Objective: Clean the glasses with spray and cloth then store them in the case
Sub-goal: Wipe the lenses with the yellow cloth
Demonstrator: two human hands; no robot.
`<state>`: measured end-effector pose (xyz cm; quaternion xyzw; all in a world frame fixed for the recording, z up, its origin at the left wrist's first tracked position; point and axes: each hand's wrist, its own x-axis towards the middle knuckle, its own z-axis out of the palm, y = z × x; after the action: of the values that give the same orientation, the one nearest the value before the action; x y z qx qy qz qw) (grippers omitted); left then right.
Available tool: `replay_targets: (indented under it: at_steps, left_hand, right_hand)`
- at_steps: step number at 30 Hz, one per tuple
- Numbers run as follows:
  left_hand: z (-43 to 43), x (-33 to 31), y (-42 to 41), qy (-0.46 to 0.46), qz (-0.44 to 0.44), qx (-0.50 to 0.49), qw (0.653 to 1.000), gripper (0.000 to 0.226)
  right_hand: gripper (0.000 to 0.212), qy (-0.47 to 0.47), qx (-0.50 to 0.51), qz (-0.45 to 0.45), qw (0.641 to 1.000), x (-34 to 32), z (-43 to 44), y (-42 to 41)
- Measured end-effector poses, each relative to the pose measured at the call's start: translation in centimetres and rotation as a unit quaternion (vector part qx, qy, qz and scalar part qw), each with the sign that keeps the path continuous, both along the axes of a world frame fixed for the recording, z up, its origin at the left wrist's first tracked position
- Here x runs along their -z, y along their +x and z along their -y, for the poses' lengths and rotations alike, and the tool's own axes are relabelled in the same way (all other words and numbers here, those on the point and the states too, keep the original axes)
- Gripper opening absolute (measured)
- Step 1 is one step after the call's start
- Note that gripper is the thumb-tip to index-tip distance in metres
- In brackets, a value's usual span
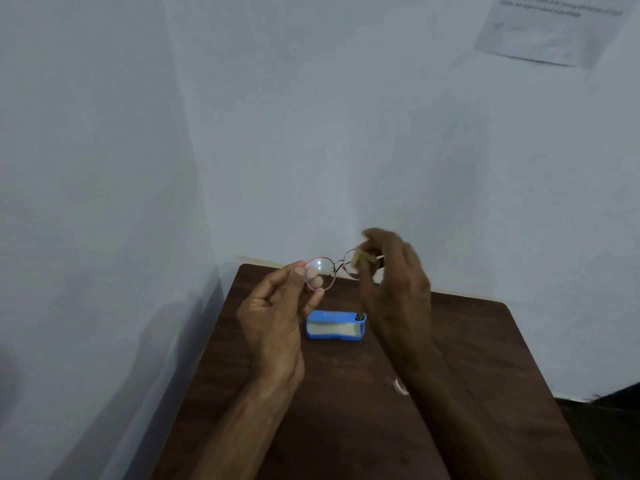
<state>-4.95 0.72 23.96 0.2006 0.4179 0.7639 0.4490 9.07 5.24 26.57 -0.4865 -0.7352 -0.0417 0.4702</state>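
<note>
Thin red-rimmed glasses (322, 273) are held up above the table. My left hand (277, 306) pinches the rim of the left lens between thumb and fingers. My right hand (394, 282) holds a small yellowish cloth (362, 259) pressed around the right lens, which is mostly hidden by the cloth and fingers. Below the hands, a blue glasses case (335, 326) lies open on the table, showing a pale lining. No spray bottle is in view.
A dark brown wooden table (346, 410) stands in a corner of pale blue walls. A small white object (400, 386) lies on the table, partly hidden by my right forearm. A paper sheet (550, 29) hangs on the wall at upper right.
</note>
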Motion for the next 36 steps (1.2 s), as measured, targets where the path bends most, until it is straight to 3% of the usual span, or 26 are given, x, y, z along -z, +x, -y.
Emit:
replay_targets:
  at_steps: [3,7,13,18,22,26,30,32,34,36]
  left_hand:
    - [0.1,0.1,-0.2,-0.002,0.011,-0.001,1.000,0.039]
    - [0.1,0.2,0.1,-0.001,-0.004,0.006,1.000,0.021]
    - [-0.1,0.3,0.0,-0.012,0.026,-0.009,1.000,0.044]
    - [0.4,0.0,0.3,0.017,0.013,0.004,1.000,0.035]
    - [0.5,-0.2,0.5,0.019,0.016,-0.001,1.000,0.032]
    - [0.4,-0.1,0.6,0.019,0.009,0.001,1.000,0.029]
    - [0.4,0.3,0.6,0.020,0.017,0.007,1.000,0.031]
    - [0.2,0.4,0.3,0.025,0.001,0.010,1.000,0.033]
    - [0.1,0.7,0.1,0.036,-0.038,0.011,0.999,0.032]
    - [0.1,1.0,-0.2,0.054,-0.082,0.018,0.995,0.027]
  right_hand:
    - [0.037,0.002,-0.027,0.059,0.998,0.5,0.9,-0.4]
    - [0.040,-0.005,0.042,0.015,0.999,-0.7,-0.7,0.4]
    - [0.037,0.002,-0.064,0.048,0.997,1.2,2.8,-1.9]
    - [0.034,0.022,0.028,0.015,0.999,-0.5,1.4,-0.8]
    - [0.042,0.035,0.027,0.017,0.999,-1.0,1.0,0.3]
    - [0.036,0.038,0.050,0.006,0.998,-1.5,-0.1,1.0]
    - [0.033,0.004,-0.040,0.060,0.997,-0.2,1.4,-0.1]
    - [0.029,-0.038,-0.048,0.010,0.998,0.0,1.8,0.5]
    - [0.023,-0.101,-0.024,-0.120,0.987,-0.4,1.1,2.0]
    - [0.015,-0.181,-0.036,-0.280,0.942,-0.8,0.1,3.5]
